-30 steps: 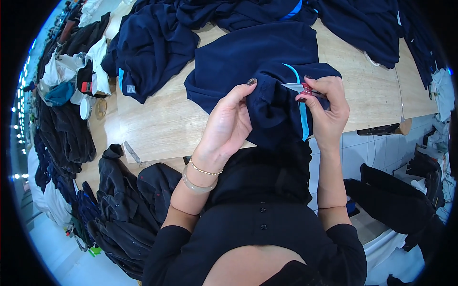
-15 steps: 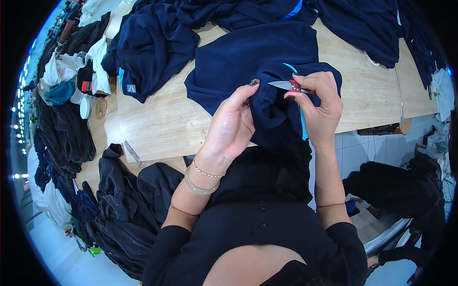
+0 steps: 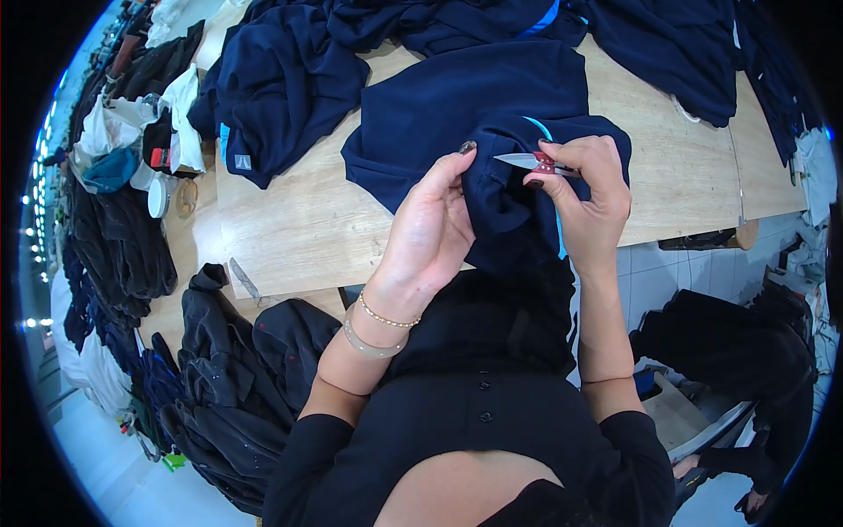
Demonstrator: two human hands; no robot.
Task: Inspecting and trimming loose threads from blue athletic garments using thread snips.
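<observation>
A navy garment (image 3: pixel 474 83) with light-blue piping lies on the table, its near part bunched up and hanging over the front edge. My left hand (image 3: pixel 432 220) grips a gathered fold of it, thumb on top and the other fingers partly hidden by cloth. In my right hand (image 3: pixel 595 198) I hold small thread snips (image 3: pixel 543 163) with a red grip, pinched between thumb and forefinger. Their pointed silver blades aim left, just above the stitched fold and a short way from my left thumb.
More navy garments (image 3: pixel 285 92) are heaped along the far side of the wooden table (image 3: pixel 299 237). A round white jar (image 3: pixel 159 196) stands at the left, near piled dark clothes (image 3: pixel 219 351). At the lower right, a person in black (image 3: pixel 729 342) is bent beside the tiled floor.
My hands and the snips have barely shifted; the fold by the blades sits slightly differently. The person at the right has moved a little, their hands reaching lower.
</observation>
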